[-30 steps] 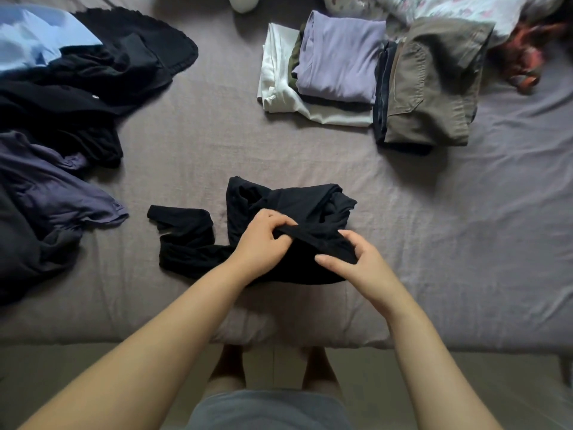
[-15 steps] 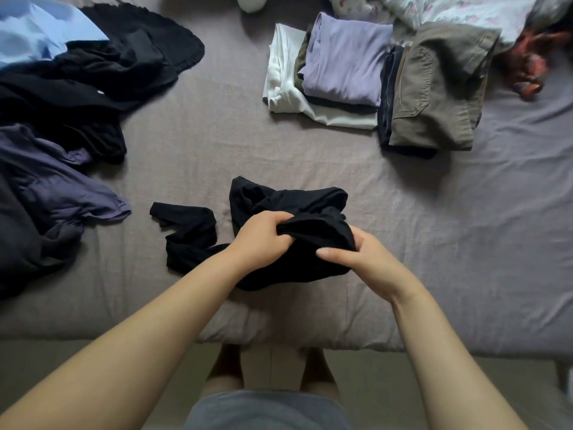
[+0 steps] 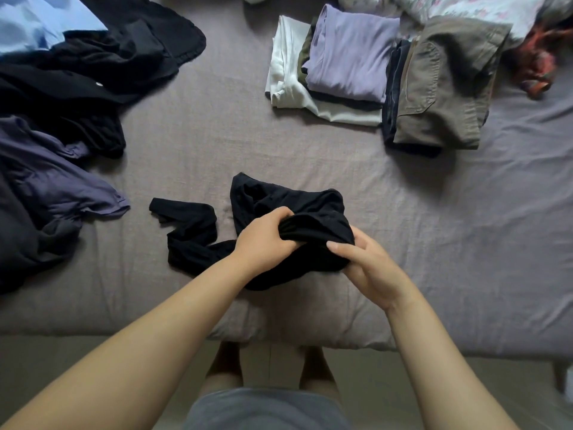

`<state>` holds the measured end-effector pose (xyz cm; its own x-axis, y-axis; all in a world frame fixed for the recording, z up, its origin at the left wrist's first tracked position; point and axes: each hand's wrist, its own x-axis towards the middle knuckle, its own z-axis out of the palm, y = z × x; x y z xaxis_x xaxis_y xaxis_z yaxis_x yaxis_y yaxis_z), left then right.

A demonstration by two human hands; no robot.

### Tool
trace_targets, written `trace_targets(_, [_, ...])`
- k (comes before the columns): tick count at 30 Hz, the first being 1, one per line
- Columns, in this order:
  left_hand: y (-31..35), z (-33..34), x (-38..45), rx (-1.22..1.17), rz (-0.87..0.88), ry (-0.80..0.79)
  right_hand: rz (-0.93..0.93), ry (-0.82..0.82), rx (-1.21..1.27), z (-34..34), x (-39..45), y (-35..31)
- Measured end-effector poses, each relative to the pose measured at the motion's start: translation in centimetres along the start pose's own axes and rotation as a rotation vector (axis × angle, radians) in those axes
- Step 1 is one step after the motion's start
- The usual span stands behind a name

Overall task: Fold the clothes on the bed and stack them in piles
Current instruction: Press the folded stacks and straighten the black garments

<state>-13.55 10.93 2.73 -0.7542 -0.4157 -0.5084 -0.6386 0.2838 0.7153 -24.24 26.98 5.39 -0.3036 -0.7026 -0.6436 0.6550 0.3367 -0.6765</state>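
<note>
From your head camera, you see the black garment (image 3: 288,231) bunched on the grey bed sheet (image 3: 465,243), close to the bed's near edge. Your left hand (image 3: 263,240) grips the garment's upper fold, fingers curled down into the cloth so their tips are hidden. Your right hand (image 3: 366,265) holds the same bundle from the other side; the thumb lies across the front of the fabric while the remaining fingers disappear beneath it. A loose end of the garment trails off to the left of the bundle and lies flat on the sheet. What kind of garment it is cannot be made out, since dark folds swallow the seams.

Beyond the black garment and to its right sit two folded piles: a lilac top (image 3: 350,54) on a white piece (image 3: 285,72), with darker layers between them barely showing, and touching that pile, olive trousers (image 3: 440,88) over a dark item visible only at its edge. Left of the black garment lies the unfolded heap (image 3: 62,88) of black, purple and light blue clothes, cut off by the frame. A floral fabric (image 3: 465,7) and something red-patterned (image 3: 539,57) beyond the olive trousers are partly cropped and blurred.
</note>
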Motion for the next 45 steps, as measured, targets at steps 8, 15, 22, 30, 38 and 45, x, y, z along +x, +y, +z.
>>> trace_targets(8, [1.7, 1.3, -1.2, -0.246, 0.130, -0.162, -0.060, 0.684, -0.638, 0.1, 1.2, 2.2])
trace_targets(15, [2.1, 0.4, -1.0, 0.544, 0.188, 0.055, -0.066, 0.193, -0.098, -0.4, -0.4, 0.3])
trace_targets(22, [1.7, 0.4, 0.2, -0.141, 0.082, -0.148, -0.024, 0.384, -0.314, -0.5, -1.0, 0.1])
trace_targets(30, [1.9, -0.2, -1.2, -0.834, -0.160, -0.522, 0.079, 0.521, -0.391, -0.5, 0.9, 0.2])
trace_targets(38, [0.8, 0.5, -0.6, -0.486, -0.172, -0.175, 0.240, 0.004, 0.249, -0.1, -0.7, -0.7])
trace_targets(45, [2.6, 1.4, -1.2, -0.778, -0.261, -0.315, 0.051, 0.551, -0.538, -0.2, -0.4, 0.5])
